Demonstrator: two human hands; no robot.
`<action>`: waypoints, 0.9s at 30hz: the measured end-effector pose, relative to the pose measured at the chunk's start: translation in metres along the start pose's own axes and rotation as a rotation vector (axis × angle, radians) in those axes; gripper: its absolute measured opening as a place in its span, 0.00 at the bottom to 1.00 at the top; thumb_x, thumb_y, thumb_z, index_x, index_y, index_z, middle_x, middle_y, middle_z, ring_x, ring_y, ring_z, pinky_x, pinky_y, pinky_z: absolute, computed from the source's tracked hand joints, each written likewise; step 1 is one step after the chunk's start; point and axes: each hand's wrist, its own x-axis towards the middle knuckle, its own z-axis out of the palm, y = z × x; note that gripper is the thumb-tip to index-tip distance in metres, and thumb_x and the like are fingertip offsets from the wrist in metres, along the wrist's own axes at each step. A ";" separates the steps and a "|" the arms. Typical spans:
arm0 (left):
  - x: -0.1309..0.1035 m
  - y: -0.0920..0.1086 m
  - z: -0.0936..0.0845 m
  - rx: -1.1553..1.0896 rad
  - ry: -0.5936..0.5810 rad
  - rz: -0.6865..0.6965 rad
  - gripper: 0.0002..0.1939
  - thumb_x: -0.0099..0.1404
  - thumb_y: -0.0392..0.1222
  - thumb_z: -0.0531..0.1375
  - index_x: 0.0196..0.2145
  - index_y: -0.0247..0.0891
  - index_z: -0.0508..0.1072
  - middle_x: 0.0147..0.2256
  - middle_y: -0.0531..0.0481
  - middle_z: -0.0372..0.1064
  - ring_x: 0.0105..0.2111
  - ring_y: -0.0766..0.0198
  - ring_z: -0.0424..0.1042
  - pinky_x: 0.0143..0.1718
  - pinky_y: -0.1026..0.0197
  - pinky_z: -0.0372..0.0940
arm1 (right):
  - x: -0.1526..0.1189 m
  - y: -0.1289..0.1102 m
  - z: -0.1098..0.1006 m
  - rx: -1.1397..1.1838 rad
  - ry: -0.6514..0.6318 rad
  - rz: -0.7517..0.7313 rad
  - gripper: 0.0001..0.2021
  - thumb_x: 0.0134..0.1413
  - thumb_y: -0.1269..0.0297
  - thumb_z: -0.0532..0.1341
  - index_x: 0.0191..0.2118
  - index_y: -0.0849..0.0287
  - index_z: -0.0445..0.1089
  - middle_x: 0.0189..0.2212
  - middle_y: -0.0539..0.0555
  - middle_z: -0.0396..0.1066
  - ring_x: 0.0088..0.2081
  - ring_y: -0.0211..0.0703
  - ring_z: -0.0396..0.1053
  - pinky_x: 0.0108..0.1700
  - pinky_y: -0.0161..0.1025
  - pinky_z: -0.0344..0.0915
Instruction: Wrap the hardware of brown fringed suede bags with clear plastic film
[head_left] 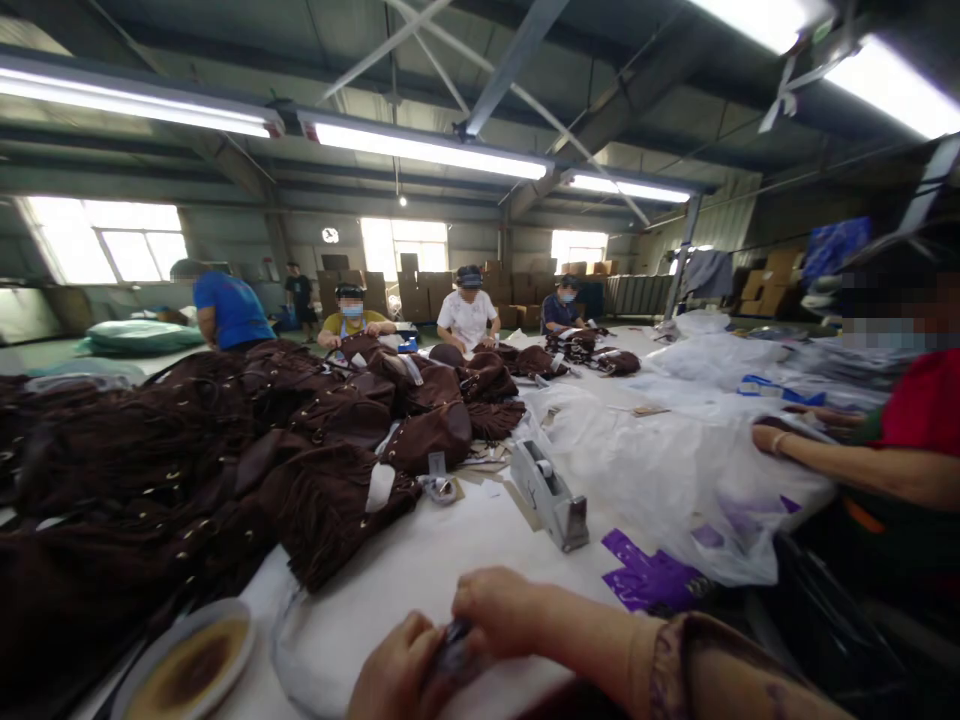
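Note:
Low in the view, my left hand and my right hand are close together, fingers curled around a small dark, shiny item between them. Blur hides what this item is. Dark brown material shows just below my hands. Ahead of them, a grey tape dispenser stands on the white table. A small roll of clear tape lies beside a brown fringed bag.
Brown bags are heaped on the left, above a round dish. Clear plastic bags and purple plastic lie right. A person in red reaches in there; several people work farther back.

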 end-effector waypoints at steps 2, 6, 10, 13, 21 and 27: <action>0.001 0.016 0.001 0.068 0.030 -0.071 0.10 0.68 0.46 0.55 0.37 0.41 0.75 0.34 0.47 0.69 0.33 0.62 0.71 0.35 0.63 0.65 | -0.012 -0.004 0.005 0.083 0.133 0.314 0.20 0.54 0.50 0.62 0.42 0.63 0.76 0.41 0.63 0.77 0.42 0.52 0.74 0.40 0.39 0.66; 0.010 0.045 0.019 0.240 0.090 -0.305 0.16 0.67 0.52 0.57 0.33 0.35 0.73 0.33 0.43 0.68 0.32 0.58 0.70 0.33 0.60 0.64 | -0.018 -0.006 0.014 0.227 0.019 0.502 0.27 0.64 0.46 0.50 0.36 0.63 0.78 0.36 0.65 0.78 0.40 0.51 0.75 0.40 0.39 0.65; 0.016 0.058 0.033 0.250 0.072 -0.299 0.21 0.67 0.56 0.56 0.38 0.33 0.73 0.33 0.41 0.69 0.33 0.57 0.70 0.33 0.59 0.64 | 0.002 -0.004 0.015 0.185 -0.051 0.550 0.29 0.63 0.46 0.48 0.39 0.68 0.77 0.41 0.72 0.76 0.44 0.57 0.74 0.41 0.42 0.64; 0.010 0.053 0.027 0.216 0.029 -0.169 0.15 0.67 0.50 0.58 0.38 0.34 0.73 0.35 0.42 0.71 0.34 0.58 0.71 0.35 0.59 0.65 | 0.013 -0.007 0.007 0.164 -0.061 0.482 0.23 0.60 0.52 0.54 0.40 0.68 0.76 0.40 0.71 0.76 0.43 0.58 0.74 0.39 0.42 0.63; -0.020 -0.005 -0.024 0.191 -0.068 0.061 0.12 0.68 0.49 0.57 0.39 0.39 0.73 0.34 0.47 0.70 0.37 0.59 0.69 0.40 0.57 0.64 | 0.021 -0.028 -0.007 0.161 -0.081 0.059 0.09 0.54 0.65 0.59 0.39 0.62 0.74 0.40 0.60 0.74 0.40 0.48 0.72 0.39 0.37 0.61; -0.030 -0.019 -0.026 0.130 -0.025 0.030 0.12 0.66 0.46 0.60 0.45 0.41 0.72 0.40 0.47 0.69 0.39 0.62 0.69 0.40 0.61 0.65 | 0.022 -0.029 -0.004 0.193 -0.078 -0.092 0.09 0.52 0.70 0.59 0.40 0.61 0.73 0.40 0.57 0.70 0.42 0.45 0.69 0.43 0.36 0.61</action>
